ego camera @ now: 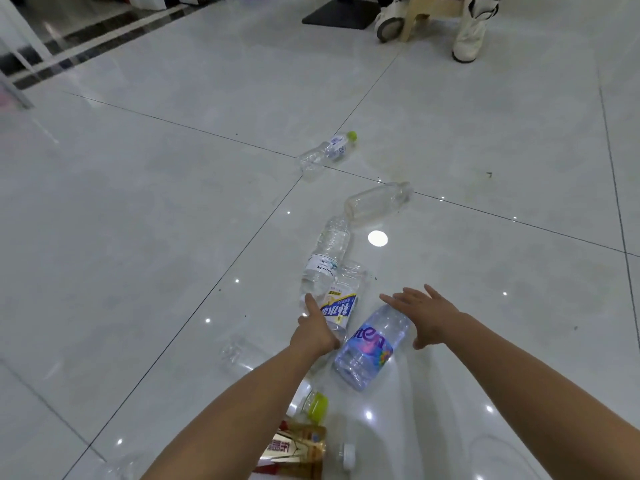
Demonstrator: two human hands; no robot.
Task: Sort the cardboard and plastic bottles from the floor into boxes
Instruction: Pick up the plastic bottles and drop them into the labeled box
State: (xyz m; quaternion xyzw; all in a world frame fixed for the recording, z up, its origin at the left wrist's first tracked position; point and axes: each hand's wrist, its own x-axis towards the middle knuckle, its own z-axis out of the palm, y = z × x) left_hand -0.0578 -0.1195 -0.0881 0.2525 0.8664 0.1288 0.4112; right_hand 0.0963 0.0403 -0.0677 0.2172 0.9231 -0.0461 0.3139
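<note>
Head view: left hand (317, 329), fingers straight, lies against the yellow-label bottle (341, 306). Right hand (429, 317), spread and holding nothing, hovers beside the blue bottle (367, 348), which lies on the floor (138, 202) between both hands.

Both bare forearms reach forward from the lower edge, roughly parallel and well apart. The left hand (317, 329) is held edge-on, fingers (311, 306) straight and close together. The right hand (431, 315) lies palm down, fingers spread, thumb hanging below
</note>
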